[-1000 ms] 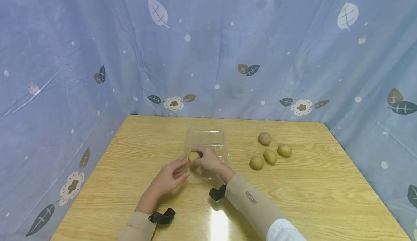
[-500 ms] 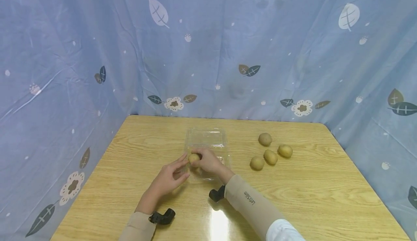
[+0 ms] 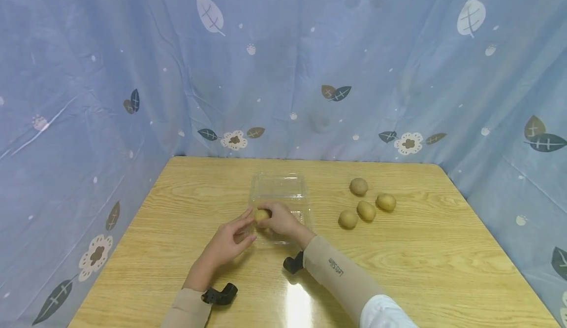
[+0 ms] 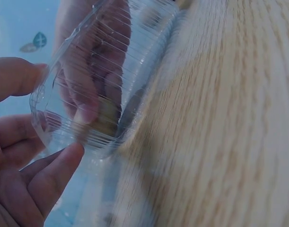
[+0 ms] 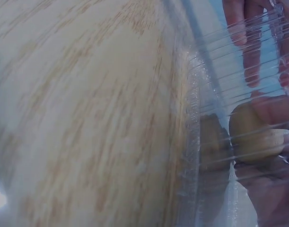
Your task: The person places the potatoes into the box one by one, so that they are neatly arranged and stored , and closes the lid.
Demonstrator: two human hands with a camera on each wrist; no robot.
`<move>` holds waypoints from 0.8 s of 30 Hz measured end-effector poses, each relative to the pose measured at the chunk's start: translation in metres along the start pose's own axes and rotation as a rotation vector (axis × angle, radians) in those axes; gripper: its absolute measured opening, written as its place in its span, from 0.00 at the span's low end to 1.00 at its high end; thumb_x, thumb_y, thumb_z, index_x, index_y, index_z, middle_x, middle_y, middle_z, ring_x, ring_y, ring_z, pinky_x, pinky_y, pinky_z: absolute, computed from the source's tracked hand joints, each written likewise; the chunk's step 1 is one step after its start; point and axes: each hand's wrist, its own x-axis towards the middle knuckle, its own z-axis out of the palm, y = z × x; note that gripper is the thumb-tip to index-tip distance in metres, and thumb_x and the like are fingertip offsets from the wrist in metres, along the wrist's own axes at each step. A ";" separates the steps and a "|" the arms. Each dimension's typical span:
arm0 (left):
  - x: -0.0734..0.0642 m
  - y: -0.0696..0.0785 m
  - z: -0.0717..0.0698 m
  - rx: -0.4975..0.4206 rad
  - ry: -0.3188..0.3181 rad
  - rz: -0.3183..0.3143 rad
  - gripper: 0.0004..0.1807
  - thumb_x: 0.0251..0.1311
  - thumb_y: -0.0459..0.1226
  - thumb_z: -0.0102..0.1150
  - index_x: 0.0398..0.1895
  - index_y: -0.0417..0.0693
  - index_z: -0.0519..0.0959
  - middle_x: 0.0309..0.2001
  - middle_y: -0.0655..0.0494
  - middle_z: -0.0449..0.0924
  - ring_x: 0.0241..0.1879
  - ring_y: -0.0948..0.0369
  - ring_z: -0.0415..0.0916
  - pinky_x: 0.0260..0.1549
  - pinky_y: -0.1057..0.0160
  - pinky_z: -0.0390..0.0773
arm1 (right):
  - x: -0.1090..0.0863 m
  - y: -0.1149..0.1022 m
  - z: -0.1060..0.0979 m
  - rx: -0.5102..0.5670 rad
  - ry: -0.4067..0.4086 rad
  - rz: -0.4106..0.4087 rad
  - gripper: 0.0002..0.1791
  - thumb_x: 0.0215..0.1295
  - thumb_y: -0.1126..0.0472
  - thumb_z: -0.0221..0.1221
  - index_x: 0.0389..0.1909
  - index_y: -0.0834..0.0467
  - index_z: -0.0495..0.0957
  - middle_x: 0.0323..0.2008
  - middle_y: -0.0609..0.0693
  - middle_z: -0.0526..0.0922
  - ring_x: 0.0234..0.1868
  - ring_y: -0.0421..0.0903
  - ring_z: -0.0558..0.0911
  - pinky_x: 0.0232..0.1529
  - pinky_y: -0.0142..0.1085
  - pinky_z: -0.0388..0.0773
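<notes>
Directly ahead of you, a blue curtain (image 3: pixel 274 72) encloses the rear and both sides of the tabletop (image 3: pixel 425 254). Note its print: pale leaves high on the rear panel, a brown-and-dark leaf pair (image 3: pixel 335 93) at mid-height, and two white flowers with brown centres along the lower band. On your left panel, locate another white flower (image 3: pixel 96 257) above a dark leaf (image 3: pixel 53 302). The tabletop has light wood grain, rounded far corners and a bright glare spot (image 3: pixel 298 302) near you.

Both hands (image 3: pixel 225 243) (image 3: pixel 282 219) cut off by the wrist views' edges, potato (image 3: pixel 260 214) partly hidden
</notes>
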 end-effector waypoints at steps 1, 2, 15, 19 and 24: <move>0.000 0.000 0.000 0.001 0.001 0.000 0.28 0.64 0.44 0.57 0.63 0.36 0.69 0.72 0.49 0.56 0.60 0.49 0.71 0.50 0.65 0.81 | 0.000 0.000 0.000 0.002 -0.001 0.000 0.31 0.59 0.58 0.64 0.63 0.61 0.69 0.64 0.57 0.70 0.60 0.55 0.73 0.63 0.49 0.73; 0.000 0.000 0.000 0.000 0.001 0.002 0.28 0.64 0.43 0.57 0.63 0.36 0.69 0.72 0.48 0.56 0.60 0.49 0.71 0.50 0.64 0.81 | 0.000 -0.001 0.000 0.001 -0.002 0.001 0.31 0.59 0.58 0.64 0.63 0.61 0.69 0.65 0.57 0.70 0.60 0.55 0.73 0.63 0.49 0.73; -0.003 0.000 0.001 0.012 0.001 0.026 0.29 0.64 0.44 0.57 0.63 0.35 0.68 0.71 0.46 0.57 0.58 0.47 0.73 0.49 0.62 0.82 | 0.002 -0.001 0.005 -0.044 0.000 0.002 0.31 0.57 0.59 0.66 0.62 0.61 0.71 0.62 0.57 0.73 0.37 0.46 0.79 0.52 0.38 0.80; -0.003 0.000 0.001 0.002 0.004 0.020 0.30 0.64 0.46 0.56 0.64 0.36 0.68 0.72 0.47 0.56 0.59 0.47 0.71 0.50 0.61 0.81 | 0.003 -0.001 0.005 -0.069 0.016 0.009 0.30 0.56 0.58 0.66 0.61 0.60 0.72 0.60 0.57 0.75 0.42 0.42 0.76 0.51 0.38 0.79; -0.001 -0.002 0.002 -0.003 0.006 0.009 0.30 0.64 0.47 0.56 0.64 0.37 0.68 0.72 0.49 0.56 0.59 0.48 0.72 0.50 0.63 0.81 | 0.002 0.000 0.004 -0.071 0.013 0.021 0.30 0.57 0.58 0.66 0.62 0.58 0.71 0.60 0.56 0.75 0.38 0.47 0.81 0.50 0.40 0.81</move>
